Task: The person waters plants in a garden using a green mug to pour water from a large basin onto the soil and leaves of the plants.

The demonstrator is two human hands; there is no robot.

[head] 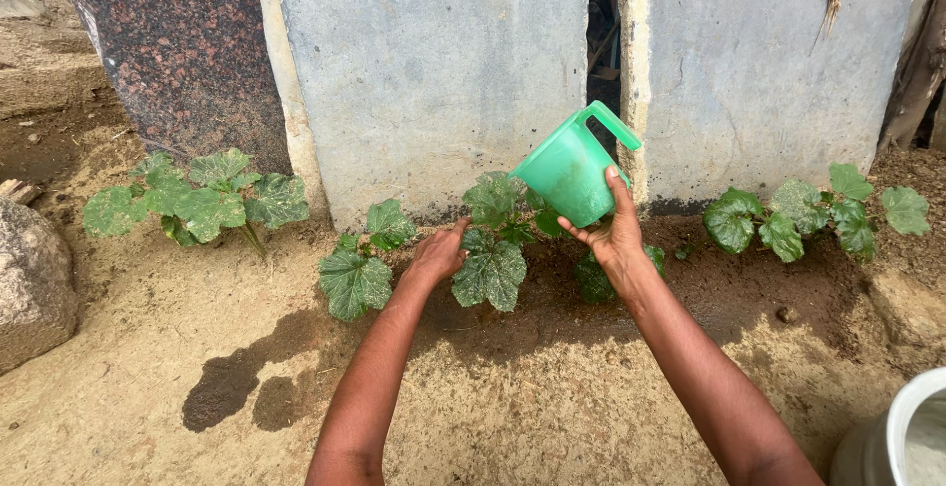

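Forearms are stretched over soil; a tilted jug (569, 171) is gripped by the right hand (613, 235), leaves (490, 271) touched by the loosely open left hand (439, 254).

Both of my bare forearms rise from the bottom edge toward the middle of the frame, converging slightly. My left hand (437, 252) sits just left of center, palm turned down, fingers loosely curled and pointing away from me, the wrist nearly straight. My right hand (611, 232) sits right of center and a little higher, palm facing up and away, thumb lifted, fingers spread and pressed around what it carries, the wrist bent back. The two hands stay apart, not touching.
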